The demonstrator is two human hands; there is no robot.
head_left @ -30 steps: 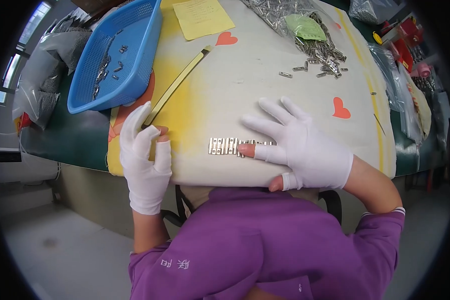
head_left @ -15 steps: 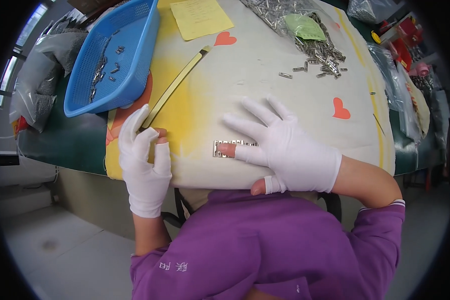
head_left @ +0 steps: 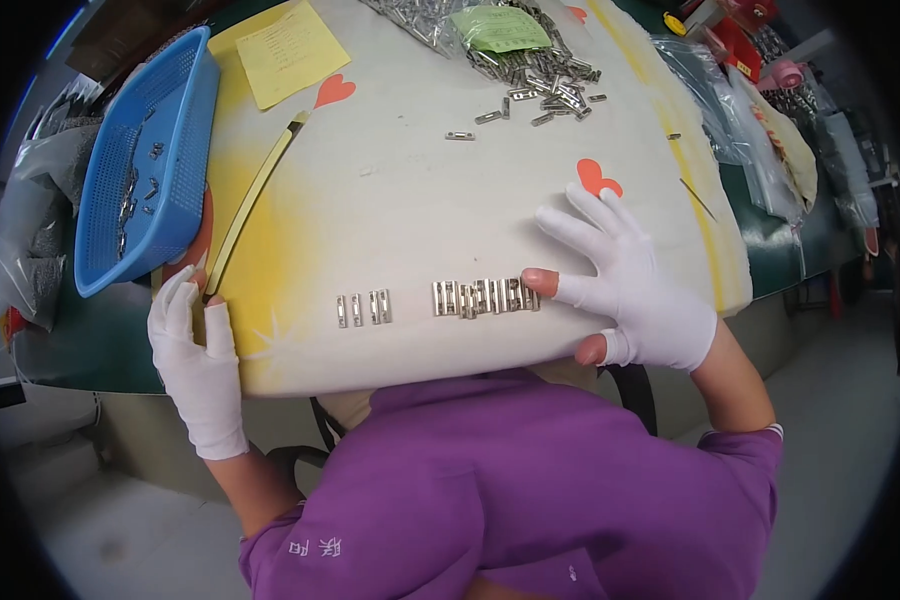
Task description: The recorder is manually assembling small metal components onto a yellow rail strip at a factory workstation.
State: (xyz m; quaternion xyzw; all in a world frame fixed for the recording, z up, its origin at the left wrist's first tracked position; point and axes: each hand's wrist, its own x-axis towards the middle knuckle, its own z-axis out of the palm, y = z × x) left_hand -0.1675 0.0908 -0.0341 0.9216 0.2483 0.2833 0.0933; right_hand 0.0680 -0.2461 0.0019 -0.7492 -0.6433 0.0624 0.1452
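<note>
A row of several small silver metal pieces (head_left: 484,297) lies side by side on the white padded mat (head_left: 450,210), near its front edge. A shorter group of three such pieces (head_left: 363,308) lies just to the left. My right hand (head_left: 630,285), in a white glove with cut fingertips, is spread flat on the mat, its forefinger touching the right end of the long row. My left hand (head_left: 198,345), also gloved, rests on the mat's front left corner, fingers beside the near end of a long thin metal strip (head_left: 253,202). Neither hand holds anything.
A blue plastic basket (head_left: 142,165) with a few metal parts stands at the left. A pile of loose metal pieces (head_left: 530,75) with a green slip lies at the back, a yellow paper (head_left: 288,48) beside it. Clear plastic bags (head_left: 730,110) lie at the right.
My right hand has slid to the right along the mat's front edge. The metal pieces now lie uncovered, as a long row and a separate group of three. My left hand stayed put.
</note>
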